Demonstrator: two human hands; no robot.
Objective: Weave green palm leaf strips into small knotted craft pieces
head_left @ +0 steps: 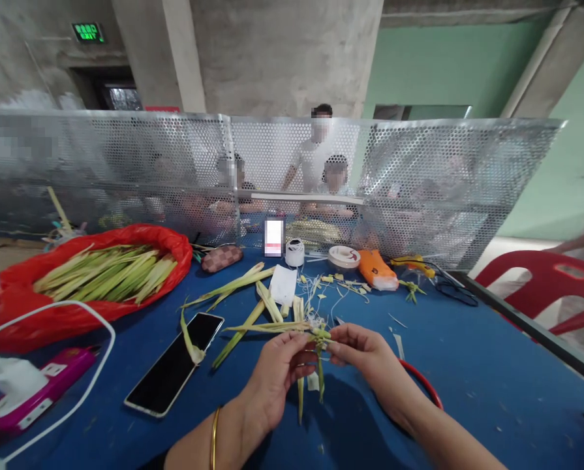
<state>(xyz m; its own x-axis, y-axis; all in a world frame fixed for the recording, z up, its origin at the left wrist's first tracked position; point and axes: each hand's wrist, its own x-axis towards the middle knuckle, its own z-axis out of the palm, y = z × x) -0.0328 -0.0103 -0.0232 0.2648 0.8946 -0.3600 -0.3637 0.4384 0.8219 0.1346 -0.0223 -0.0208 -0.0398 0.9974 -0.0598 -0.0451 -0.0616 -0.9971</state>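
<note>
My left hand (276, 372) pinches a small knotted piece of green leaf strips (321, 334), with long strip ends sticking out to the left and hanging below. The fingertips of my right hand (365, 352) are closed on the right side of that same piece. Partly hidden behind my right hand lies a tool with a red loop handle (426, 385), likely scissors. Loose leaf strips (245, 329) and a white paper (283, 284) lie just beyond my left hand. White thread scraps (314, 294) are scattered past the knotted piece.
A red plastic bag (174, 238) full of leaf strips stands at left. Nearer are a black-screened phone (174, 365) and a purple power strip (42, 391) with a white cable. Tape (344, 256) and an orange packet (377, 269) sit before a perforated metal screen (292, 156); people sit behind it.
</note>
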